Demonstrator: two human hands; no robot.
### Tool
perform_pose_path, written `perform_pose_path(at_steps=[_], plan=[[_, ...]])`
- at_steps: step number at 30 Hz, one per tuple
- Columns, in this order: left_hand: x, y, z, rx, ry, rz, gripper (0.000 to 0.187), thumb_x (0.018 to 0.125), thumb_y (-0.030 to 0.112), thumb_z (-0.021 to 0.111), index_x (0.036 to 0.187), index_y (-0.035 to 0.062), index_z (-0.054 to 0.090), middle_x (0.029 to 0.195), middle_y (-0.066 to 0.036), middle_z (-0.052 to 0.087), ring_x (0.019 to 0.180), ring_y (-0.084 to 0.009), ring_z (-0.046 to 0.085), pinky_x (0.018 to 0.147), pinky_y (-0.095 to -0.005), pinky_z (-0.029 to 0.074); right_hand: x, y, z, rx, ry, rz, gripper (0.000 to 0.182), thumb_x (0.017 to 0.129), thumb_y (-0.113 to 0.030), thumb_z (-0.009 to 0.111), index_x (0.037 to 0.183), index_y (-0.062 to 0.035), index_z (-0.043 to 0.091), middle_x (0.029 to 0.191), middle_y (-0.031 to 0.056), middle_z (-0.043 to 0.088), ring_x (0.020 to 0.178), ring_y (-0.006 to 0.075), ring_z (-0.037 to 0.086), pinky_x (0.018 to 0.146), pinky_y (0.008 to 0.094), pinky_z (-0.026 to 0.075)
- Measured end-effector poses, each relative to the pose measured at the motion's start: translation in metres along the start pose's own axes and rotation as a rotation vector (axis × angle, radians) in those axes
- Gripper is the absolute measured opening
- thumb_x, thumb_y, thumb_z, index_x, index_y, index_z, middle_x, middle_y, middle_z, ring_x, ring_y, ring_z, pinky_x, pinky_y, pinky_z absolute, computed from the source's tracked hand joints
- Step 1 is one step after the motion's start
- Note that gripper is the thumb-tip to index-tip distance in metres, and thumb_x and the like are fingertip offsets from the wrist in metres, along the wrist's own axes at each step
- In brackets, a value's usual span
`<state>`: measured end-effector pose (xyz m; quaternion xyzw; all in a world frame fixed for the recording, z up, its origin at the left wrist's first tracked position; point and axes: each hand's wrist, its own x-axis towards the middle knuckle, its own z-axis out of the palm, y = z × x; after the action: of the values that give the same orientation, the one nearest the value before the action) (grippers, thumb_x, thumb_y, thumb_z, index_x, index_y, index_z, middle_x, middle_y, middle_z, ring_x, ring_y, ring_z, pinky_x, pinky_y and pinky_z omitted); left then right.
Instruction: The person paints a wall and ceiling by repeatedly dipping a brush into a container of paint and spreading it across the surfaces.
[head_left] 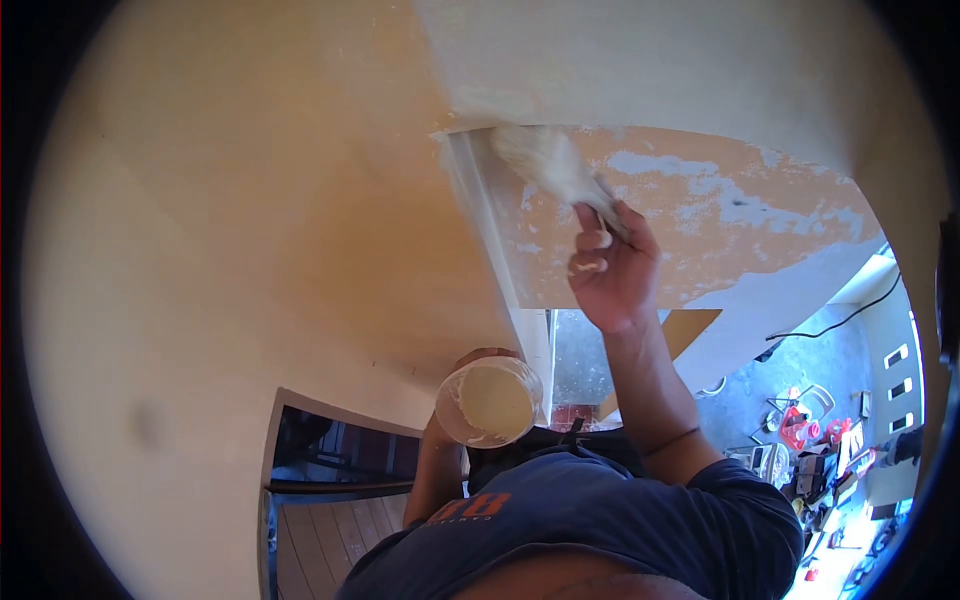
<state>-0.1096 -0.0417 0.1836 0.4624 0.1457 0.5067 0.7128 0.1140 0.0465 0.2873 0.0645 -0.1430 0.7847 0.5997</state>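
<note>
My right hand [617, 270] is raised and closed on the handle of a wide paintbrush [545, 160], whose pale bristles are blurred. The bristles overlap the top edge of a wall opening, where the cream wall [330, 200] meets a patchy orange and white surface [700, 200]. Pale paint spots mark my fingers. Lower down, close to my chest, my left hand [487, 354] is wrapped round a round plastic tub [490, 403] of cream-coloured paint. Its rim is smeared with paint, and most of that hand is hidden behind it.
Far below on the right, a grey floor [740, 390] holds a chair [815, 403], red items [797, 428] and clutter. A dark cable [835, 325] hangs near there. At lower left a dark rail [340, 488] crosses an opening above wooden boards [330, 540].
</note>
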Motion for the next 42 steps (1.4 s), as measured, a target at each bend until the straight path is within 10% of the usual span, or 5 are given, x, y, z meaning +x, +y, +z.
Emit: perform_pose_path(at_steps=[6, 14, 29, 42], plan=[[-0.007, -0.004, -0.009, 0.508, -0.028, 0.21, 0.114, 0.04, 0.018, 0.092, 0.135, 0.0044, 0.031, 0.132, -0.013, 0.043, 0.121, -0.0254, 0.043, 0.1, -0.0417, 0.037, -0.043, -0.021, -0.041, -0.1, 0.15, -0.129, 0.033, 0.088, -0.027, 0.05, 0.119, -0.0157, 0.052, 0.089, 0.0054, 0.066, 0.064, 0.0117, 0.058, 0.049, 0.0223, 0.043], [0.031, -0.002, 0.006, 0.851, 0.214, 0.136, 0.103, 0.049, 0.017, 0.088, 0.133, 0.0023, 0.031, 0.126, -0.012, 0.047, 0.118, -0.0237, 0.046, 0.099, -0.0365, 0.038, -0.086, -0.022, -0.064, -0.144, 0.344, -0.163, 0.03, 0.09, -0.027, 0.049, 0.117, -0.0145, 0.053, 0.088, 0.0056, 0.066, 0.063, 0.0133, 0.057, 0.049, 0.0231, 0.042], [0.03, -0.022, -0.002, 1.057, 0.281, 0.174, 0.096, 0.05, 0.016, 0.086, 0.13, 0.008, 0.033, 0.122, -0.012, 0.049, 0.114, -0.0255, 0.05, 0.095, -0.0365, 0.041, -0.108, -0.037, -0.053, -0.927, -0.143, -0.474, 0.033, 0.079, -0.009, 0.067, 0.107, 0.0052, 0.058, 0.104, 0.0217, 0.061, 0.085, 0.03, 0.065, 0.074, 0.0399, 0.055], [0.03, -0.04, -0.01, 0.952, 0.165, 0.156, 0.092, 0.051, 0.014, 0.089, 0.127, 0.0075, 0.037, 0.127, -0.011, 0.046, 0.116, -0.0217, 0.048, 0.097, -0.0343, 0.04, -0.075, -0.06, 0.023, -1.778, -0.705, 0.079, 0.027, 0.066, 0.004, 0.069, 0.093, 0.0042, 0.065, 0.094, 0.0185, 0.067, 0.086, 0.0301, 0.067, 0.072, 0.0325, 0.054]])
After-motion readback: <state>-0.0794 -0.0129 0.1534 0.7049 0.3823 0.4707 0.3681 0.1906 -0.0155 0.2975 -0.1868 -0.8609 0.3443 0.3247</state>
